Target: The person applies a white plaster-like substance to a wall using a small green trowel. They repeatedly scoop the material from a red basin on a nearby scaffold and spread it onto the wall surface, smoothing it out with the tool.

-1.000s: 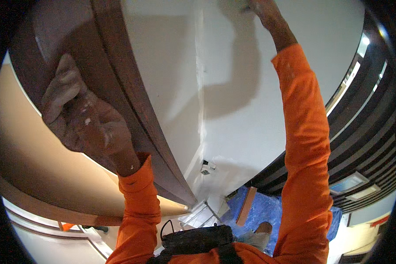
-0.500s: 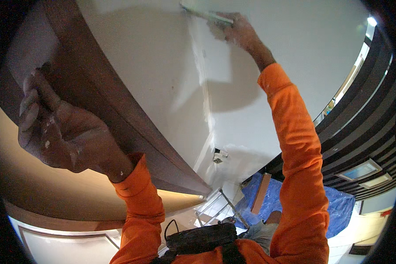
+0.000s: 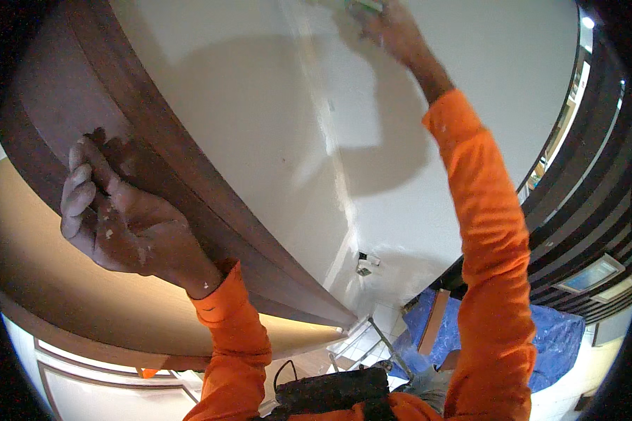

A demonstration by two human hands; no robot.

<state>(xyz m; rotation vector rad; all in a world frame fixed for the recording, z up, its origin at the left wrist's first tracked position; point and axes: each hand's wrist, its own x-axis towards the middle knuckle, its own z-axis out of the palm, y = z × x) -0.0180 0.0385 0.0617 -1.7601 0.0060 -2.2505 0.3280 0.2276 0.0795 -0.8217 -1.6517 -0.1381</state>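
My right hand (image 3: 393, 31) is raised to the upper edge of the view, its fingers closed round a flat pale-green hand tool (image 3: 366, 5). Most of the tool is cut off by the picture's edge, so its exact kind is hard to tell. Beside it, a whitish filler seam (image 3: 335, 158) runs down the pale grey surface (image 3: 253, 119). My left hand (image 3: 130, 217) is held up at the left, palm side showing and speckled with white. Its fingers are curled, nothing shows in them, and the fingertips are close to the brown trim (image 3: 155, 119); contact is unclear.
An open socket box (image 3: 367, 262) with loose fittings sits low on the surface. Below are a ladder-like metal frame (image 3: 379, 337), a blue sheet (image 3: 551, 344) and a brown board (image 3: 434, 323). Dark slats (image 3: 575, 203) line the right. A black pouch (image 3: 330, 393) hangs at my chest.
My right hand and the tool have gone farther up, partly out of view. The view has tilted, and my left hand appears lower and more to the right, still curled.
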